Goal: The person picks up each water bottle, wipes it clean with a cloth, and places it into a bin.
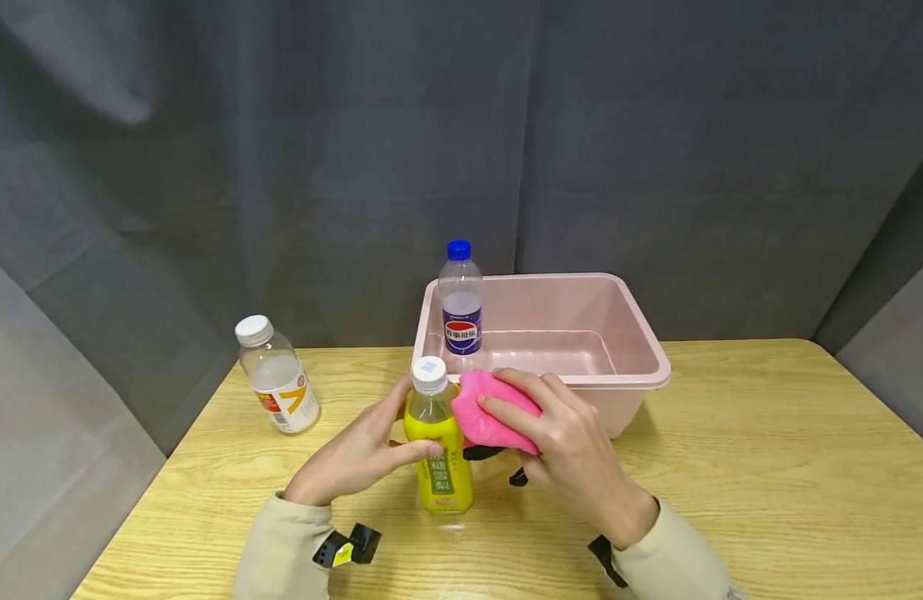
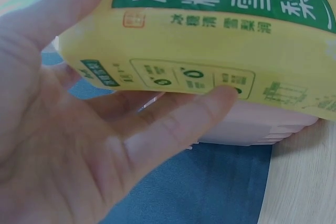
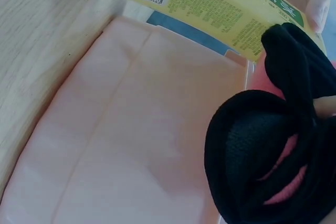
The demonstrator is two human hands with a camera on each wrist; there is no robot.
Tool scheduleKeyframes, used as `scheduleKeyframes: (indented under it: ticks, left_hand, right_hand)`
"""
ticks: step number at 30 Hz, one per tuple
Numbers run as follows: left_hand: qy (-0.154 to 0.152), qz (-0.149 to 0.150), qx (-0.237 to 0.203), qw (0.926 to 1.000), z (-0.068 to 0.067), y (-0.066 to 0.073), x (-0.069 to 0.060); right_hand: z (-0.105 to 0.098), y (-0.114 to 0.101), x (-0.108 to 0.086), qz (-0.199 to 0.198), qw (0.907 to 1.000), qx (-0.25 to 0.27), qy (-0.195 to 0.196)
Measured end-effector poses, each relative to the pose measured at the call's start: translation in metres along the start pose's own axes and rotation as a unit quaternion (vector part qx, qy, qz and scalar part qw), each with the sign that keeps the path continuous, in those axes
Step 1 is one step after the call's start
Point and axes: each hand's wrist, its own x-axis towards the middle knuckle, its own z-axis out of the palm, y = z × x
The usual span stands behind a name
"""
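Note:
A yellow-labelled drink bottle point(image 1: 442, 467) with a white cap stands nearly upright in front of the person, leaning slightly. The left hand point(image 1: 364, 450) holds it from the left, thumb across the front and fingers behind; the left wrist view shows the fingers along the label point(image 2: 210, 51). From the right, the right hand point(image 1: 570, 437) grips a bunched pink cloth point(image 1: 495, 408) against the bottle's shoulder. Black fabric loops point(image 3: 231, 150) hang from the cloth in the right wrist view. Whether the bottle's base touches the table is hard to tell.
Behind the hands sits a pink plastic basin point(image 1: 634, 333). A clear bottle with a blue cap point(image 1: 461, 325) stands at the basin's left end, apparently inside it. Farther left on the wooden table point(image 1: 776, 467) is a white-capped clear bottle point(image 1: 281, 383). Grey curtain point(image 1: 371, 167) hangs behind.

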Motion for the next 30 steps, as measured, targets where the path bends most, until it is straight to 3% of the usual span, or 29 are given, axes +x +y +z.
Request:
scheduleKeyframes:
  ticks: [9, 14, 17, 20, 26, 30]
  left_hand:
    - [-0.002, 0.002, -0.007, 1.0000, 0.000, 0.000, 0.001]
    - [-0.001, 0.005, -0.002, 1.0000, 0.000, -0.001, 0.001]
    - [0.001, -0.001, -0.002, 1.0000, 0.000, 0.000, 0.001]
    - [0.002, -0.011, -0.004, 0.9999, 0.000, 0.000, 0.001]
    - [0.004, -0.017, 0.001, 0.9999, 0.000, 0.001, 0.001]
    - [0.006, -0.012, 0.006, 0.9999, 0.001, 0.001, 0.001]
  right_hand:
    - [0.000, 0.000, 0.000, -0.007, 0.9999, 0.001, 0.010]
    - [0.000, 0.001, 0.000, -0.013, 0.9999, -0.004, -0.006]
    - [0.000, 0.002, -0.001, -0.015, 0.9988, -0.016, -0.044]
    - [0.000, 0.003, -0.002, -0.022, 0.9934, -0.035, -0.107]
    - [0.012, 0.004, -0.010, -0.039, 0.9734, -0.074, -0.213]
    - [0.023, -0.001, -0.019, -0.031, 0.9525, -0.097, -0.287]
